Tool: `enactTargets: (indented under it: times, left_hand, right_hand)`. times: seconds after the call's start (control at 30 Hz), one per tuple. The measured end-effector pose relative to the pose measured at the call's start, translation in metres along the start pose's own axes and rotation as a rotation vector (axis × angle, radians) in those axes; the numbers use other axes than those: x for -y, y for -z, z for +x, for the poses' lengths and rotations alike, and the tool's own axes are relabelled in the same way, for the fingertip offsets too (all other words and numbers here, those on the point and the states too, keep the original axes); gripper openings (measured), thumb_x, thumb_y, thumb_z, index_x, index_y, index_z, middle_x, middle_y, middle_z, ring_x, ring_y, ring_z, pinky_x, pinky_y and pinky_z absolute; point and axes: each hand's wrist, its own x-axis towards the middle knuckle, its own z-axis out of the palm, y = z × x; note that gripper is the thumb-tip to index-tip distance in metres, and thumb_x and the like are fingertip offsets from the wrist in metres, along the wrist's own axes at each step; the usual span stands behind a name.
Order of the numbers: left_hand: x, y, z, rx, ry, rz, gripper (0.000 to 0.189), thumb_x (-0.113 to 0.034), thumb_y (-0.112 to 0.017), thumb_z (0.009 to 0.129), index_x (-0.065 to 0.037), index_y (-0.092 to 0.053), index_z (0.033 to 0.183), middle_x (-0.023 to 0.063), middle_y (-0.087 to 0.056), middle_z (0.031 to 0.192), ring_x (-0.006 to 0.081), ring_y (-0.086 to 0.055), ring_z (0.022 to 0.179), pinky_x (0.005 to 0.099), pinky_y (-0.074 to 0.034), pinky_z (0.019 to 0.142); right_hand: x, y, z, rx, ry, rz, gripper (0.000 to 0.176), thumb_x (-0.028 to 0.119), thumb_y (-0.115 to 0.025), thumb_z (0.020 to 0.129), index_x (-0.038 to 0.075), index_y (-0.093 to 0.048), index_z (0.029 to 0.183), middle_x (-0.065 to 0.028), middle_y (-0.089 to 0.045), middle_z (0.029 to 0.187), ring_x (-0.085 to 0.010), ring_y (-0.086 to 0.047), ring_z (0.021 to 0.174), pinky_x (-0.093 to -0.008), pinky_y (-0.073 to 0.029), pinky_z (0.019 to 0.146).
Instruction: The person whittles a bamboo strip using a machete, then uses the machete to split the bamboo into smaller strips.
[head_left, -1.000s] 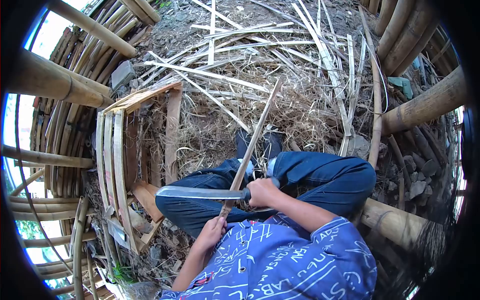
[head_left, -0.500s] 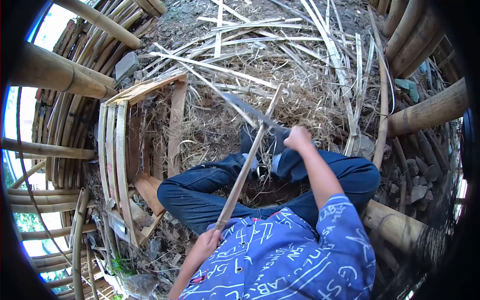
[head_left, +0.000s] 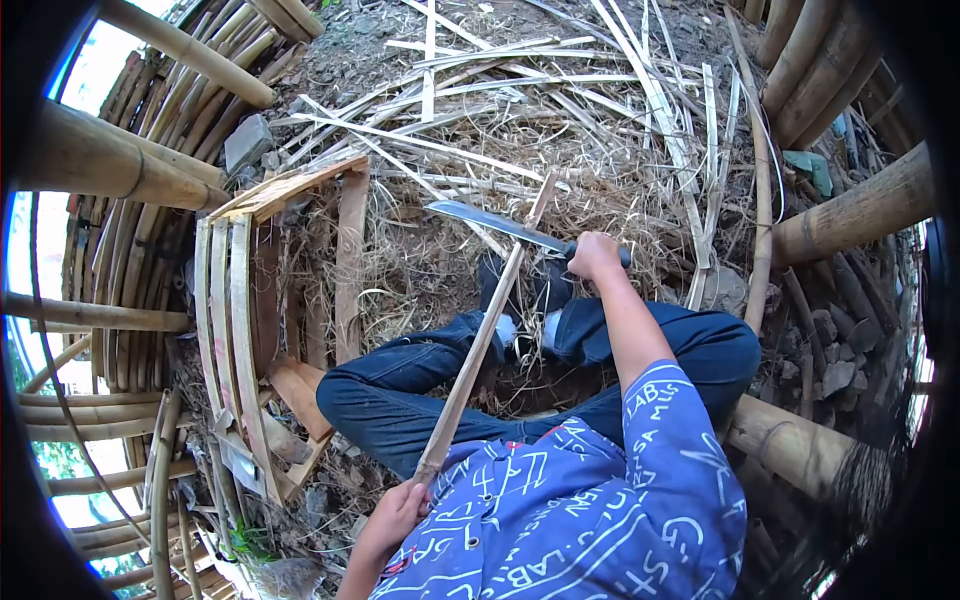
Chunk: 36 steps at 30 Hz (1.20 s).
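My right hand (head_left: pixel 597 256) is closed round the dark handle of a machete (head_left: pixel 490 222), whose long blade points left. The blade lies across a bamboo strip (head_left: pixel 470 365) near its far end. My left hand (head_left: pixel 402 512) grips the near end of that strip, low by my shirt. From there the strip slants up and away between my bent knees. Thin curled shavings (head_left: pixel 625 225) cover the ground around the blade.
A wooden crate (head_left: pixel 240 300) lies on its side at the left. Long split strips (head_left: pixel 500 150) are scattered ahead. Thick bamboo poles (head_left: pixel 860 215) stand or lean on both sides, and broken stones (head_left: pixel 835 375) lie at the right.
The machete has turned flatter, its tip lower and its handle more fully in view. My left hand and the strip's near end have shifted slightly down and left.
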Motion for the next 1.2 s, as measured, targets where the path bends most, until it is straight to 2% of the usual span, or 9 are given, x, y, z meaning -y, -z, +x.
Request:
enactTargets:
  times: [0.07, 0.2, 0.4, 0.47, 0.53, 0.63, 0.87, 1.07, 1.2]
  left_hand:
    - [-0.005, 0.003, 0.000, 0.023, 0.158, -0.137, 0.028, -0.024, -0.044, 0.103, -0.003, -0.057, 0.090, -0.0021, -0.051, 0.072, 0.0069, -0.046, 0.064, 0.0241, -0.041, 0.059]
    - [0.000, 0.005, 0.012, -0.018, 0.063, -0.040, 0.029, -0.023, -0.043, 0.103, -0.002, -0.056, 0.088, -0.0016, -0.050, 0.069, 0.0075, -0.045, 0.060, 0.0252, -0.041, 0.056]
    - [0.005, 0.006, 0.027, -0.086, -0.011, 0.120, 0.028, -0.022, -0.046, 0.101, 0.000, -0.057, 0.088, 0.0038, -0.053, 0.063, 0.0112, -0.049, 0.058, 0.0296, -0.043, 0.056]
    - [-0.004, 0.008, 0.013, -0.110, -0.024, 0.217, 0.028, -0.022, -0.047, 0.101, 0.000, -0.057, 0.088, 0.0053, -0.055, 0.064, 0.0123, -0.050, 0.059, 0.0307, -0.044, 0.056]
    - [-0.009, 0.009, -0.003, -0.141, -0.046, 0.307, 0.027, -0.022, -0.048, 0.100, 0.000, -0.057, 0.089, 0.0068, -0.056, 0.064, 0.0133, -0.052, 0.059, 0.0319, -0.044, 0.057]
    - [-0.010, 0.008, -0.021, -0.120, 0.027, 0.201, 0.026, -0.022, -0.049, 0.099, 0.002, -0.057, 0.092, 0.0077, -0.056, 0.063, 0.0148, -0.053, 0.060, 0.0332, -0.045, 0.058]
    - [0.003, 0.011, -0.014, -0.091, 0.011, 0.111, 0.022, -0.019, -0.053, 0.098, 0.002, -0.056, 0.096, 0.0056, -0.057, 0.070, 0.0139, -0.051, 0.064, 0.0317, -0.045, 0.061]
    - [-0.011, 0.019, -0.014, -0.091, 0.027, 0.216, 0.021, -0.018, -0.051, 0.098, 0.002, -0.055, 0.095, 0.0063, -0.056, 0.068, 0.0147, -0.050, 0.061, 0.0328, -0.044, 0.059]
    - [-0.019, 0.018, -0.038, -0.085, 0.030, 0.207, 0.022, -0.019, -0.051, 0.098, 0.002, -0.054, 0.096, 0.0080, -0.055, 0.067, 0.0167, -0.051, 0.060, 0.0346, -0.045, 0.060]
  right_hand:
    - [0.003, -0.005, -0.005, -0.075, 0.020, 0.011, 0.034, 0.022, -0.066, 0.066, 0.003, -0.072, 0.095, -0.0190, -0.071, 0.100, -0.0324, -0.069, 0.096, -0.0412, -0.054, 0.085]
    - [0.025, -0.013, -0.027, -0.108, 0.054, 0.130, 0.031, 0.020, -0.065, 0.065, 0.001, -0.071, 0.089, -0.0224, -0.070, 0.093, -0.0366, -0.069, 0.089, -0.0441, -0.056, 0.081]
    - [0.062, -0.020, -0.102, 0.175, 0.411, 0.160, 0.031, 0.021, -0.067, 0.060, 0.001, -0.070, 0.083, -0.0243, -0.069, 0.087, -0.0397, -0.069, 0.084, -0.0459, -0.055, 0.081]
    - [0.057, -0.020, -0.097, 0.089, 0.431, 0.109, 0.032, 0.023, -0.069, 0.060, 0.002, -0.070, 0.084, -0.0225, -0.069, 0.089, -0.0383, -0.069, 0.086, -0.0453, -0.055, 0.080]
    - [0.042, -0.016, -0.068, 0.042, 0.349, 0.001, 0.035, 0.027, -0.071, 0.062, 0.003, -0.071, 0.088, -0.0207, -0.070, 0.094, -0.0358, -0.069, 0.090, -0.0440, -0.055, 0.081]
    - [-0.002, -0.001, -0.009, 0.048, -0.029, 0.174, 0.032, 0.021, -0.065, 0.065, 0.001, -0.071, 0.089, -0.0221, -0.070, 0.091, -0.0353, -0.069, 0.090, -0.0434, -0.055, 0.079]
    - [0.008, -0.011, -0.019, -0.106, 0.134, 0.082, 0.029, 0.020, -0.065, 0.066, 0.002, -0.070, 0.087, -0.0216, -0.070, 0.091, -0.0367, -0.069, 0.088, -0.0444, -0.056, 0.079]
    - [0.038, -0.004, -0.079, 0.053, 0.437, 0.105, 0.030, 0.023, -0.068, 0.063, 0.005, -0.071, 0.086, -0.0214, -0.070, 0.089, -0.0374, -0.069, 0.087, -0.0458, -0.055, 0.080]
    - [-0.012, 0.004, -0.016, 0.016, 0.058, 0.051, 0.033, 0.021, -0.067, 0.064, 0.003, -0.072, 0.092, -0.0222, -0.070, 0.095, -0.0383, -0.069, 0.089, -0.0446, -0.055, 0.081]
